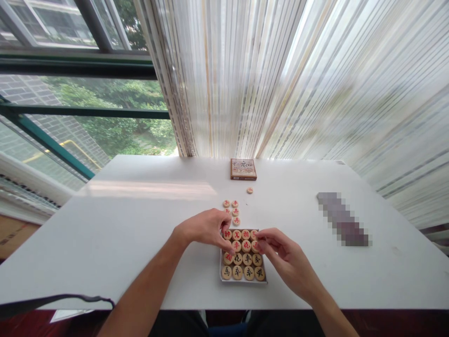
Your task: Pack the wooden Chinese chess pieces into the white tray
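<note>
A shallow open box (244, 282) holds wooden Chinese chess pieces (237, 273) in neat rows, red characters in the farther rows and mostly black ones nearer me. My left hand (206, 229) arches over the box's left side, thumb and index finger apart, their tips touching the left-hand pieces. At the right edge my right hand (284, 252) has its fingers curled together, tips closed on a red-lettered piece (255, 245) and partly covering it. Just beyond the box lie several loose red pieces (235, 212), one partly hidden by my left hand. Another loose piece (249, 190) lies farther off.
A flat printed box lid (243, 169) lies near the table's far edge. To the right is a blurred-out dark oblong object (343, 220). A black strap (70, 296) crosses the near left corner of the white table (140, 215). Striped curtains (231, 79) and a window stand behind.
</note>
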A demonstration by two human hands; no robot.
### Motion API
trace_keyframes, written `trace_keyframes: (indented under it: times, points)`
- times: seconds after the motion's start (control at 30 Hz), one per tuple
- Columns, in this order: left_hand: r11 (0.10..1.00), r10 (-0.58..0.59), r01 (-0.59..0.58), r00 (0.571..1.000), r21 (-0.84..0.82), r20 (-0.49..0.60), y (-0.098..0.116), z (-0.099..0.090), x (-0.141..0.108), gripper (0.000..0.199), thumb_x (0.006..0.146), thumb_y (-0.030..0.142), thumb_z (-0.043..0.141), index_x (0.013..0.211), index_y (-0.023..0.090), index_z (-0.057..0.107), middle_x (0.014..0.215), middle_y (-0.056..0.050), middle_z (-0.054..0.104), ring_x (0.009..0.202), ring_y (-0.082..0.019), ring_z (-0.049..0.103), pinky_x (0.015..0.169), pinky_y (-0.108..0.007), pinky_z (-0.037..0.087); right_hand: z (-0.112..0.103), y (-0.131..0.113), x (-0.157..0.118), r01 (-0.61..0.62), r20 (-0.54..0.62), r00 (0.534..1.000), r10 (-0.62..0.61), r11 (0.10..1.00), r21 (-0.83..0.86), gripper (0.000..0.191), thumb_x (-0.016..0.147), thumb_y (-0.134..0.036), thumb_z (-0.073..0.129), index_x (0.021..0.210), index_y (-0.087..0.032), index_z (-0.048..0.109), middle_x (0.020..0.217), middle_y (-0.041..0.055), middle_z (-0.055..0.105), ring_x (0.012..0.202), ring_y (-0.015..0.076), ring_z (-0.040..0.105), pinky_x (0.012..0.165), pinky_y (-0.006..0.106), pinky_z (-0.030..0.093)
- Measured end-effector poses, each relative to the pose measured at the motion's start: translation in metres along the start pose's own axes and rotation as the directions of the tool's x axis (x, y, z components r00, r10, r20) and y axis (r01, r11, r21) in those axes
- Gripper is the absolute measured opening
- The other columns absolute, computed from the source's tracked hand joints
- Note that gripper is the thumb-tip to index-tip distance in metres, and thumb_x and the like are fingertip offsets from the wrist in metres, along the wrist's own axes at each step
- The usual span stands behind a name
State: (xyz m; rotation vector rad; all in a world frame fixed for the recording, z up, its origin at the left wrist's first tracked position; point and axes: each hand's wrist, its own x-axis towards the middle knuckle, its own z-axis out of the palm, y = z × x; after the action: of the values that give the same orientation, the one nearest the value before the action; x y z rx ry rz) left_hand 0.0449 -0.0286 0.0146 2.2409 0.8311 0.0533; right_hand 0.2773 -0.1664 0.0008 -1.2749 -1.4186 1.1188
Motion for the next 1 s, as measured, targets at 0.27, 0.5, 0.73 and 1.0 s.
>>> trace_keyframes:
  times: [0.27,0.5,0.73,1.0]
  points:
    - [0.991,-0.122,0.117,0.99,0.069,0.07,0.006,-0.004,-0.006,0.055,0.05,0.058,0.084,0.068,0.021,0.048,0.067,0.004,0.053,0.059,-0.013,0.043,0.05,-0.026,0.026,0.021,-0.006,-0.009,-0.074,0.037,0.996,0.08,0.987,-0.143,0.024,0.095,-0.04,0.059,0.111,-0.022,0.065,0.094,0.0045,0.074,0.083,0.0183,0.071,0.076,0.028,0.059]
    - [0.994,-0.105,0.102,0.991,0.039,0.08,0.003,-0.005,-0.006,0.054,0.05,0.059,0.084,0.068,0.02,0.05,0.066,0.005,0.052,0.058,-0.012,0.042,0.051,-0.026,0.027,0.037,-0.003,-0.009,-0.077,0.06,0.994,0.09,0.977,-0.197,0.018,0.093,-0.037,0.062,0.095,-0.021,0.069,0.087,0.0034,0.072,0.078,0.017,0.07,0.069,0.024,0.057]
    - [0.99,-0.122,0.117,0.989,0.077,0.077,0.004,-0.004,-0.006,0.056,0.049,0.061,0.083,0.067,0.02,0.049,0.062,0.005,0.051,0.056,-0.012,0.042,0.049,-0.026,0.025,0.049,0.0,-0.01,-0.081,-0.01,0.997,0.082,0.942,-0.325,0.016,0.093,-0.034,0.062,0.086,-0.021,0.069,0.077,0.0008,0.069,0.066,0.0144,0.063,0.059,0.022,0.049]
    - [0.987,-0.144,0.137,0.986,0.078,0.084,0.004,-0.003,-0.006,0.054,0.049,0.059,0.084,0.067,0.021,0.049,0.062,0.005,0.051,0.056,-0.012,0.042,0.049,-0.026,0.025,0.055,0.005,-0.011,0.006,-0.059,0.997,-0.042,0.861,-0.508,0.014,0.093,-0.028,0.062,0.081,-0.022,0.063,0.074,-0.0016,0.061,0.061,0.0127,0.056,0.057,0.023,0.042]
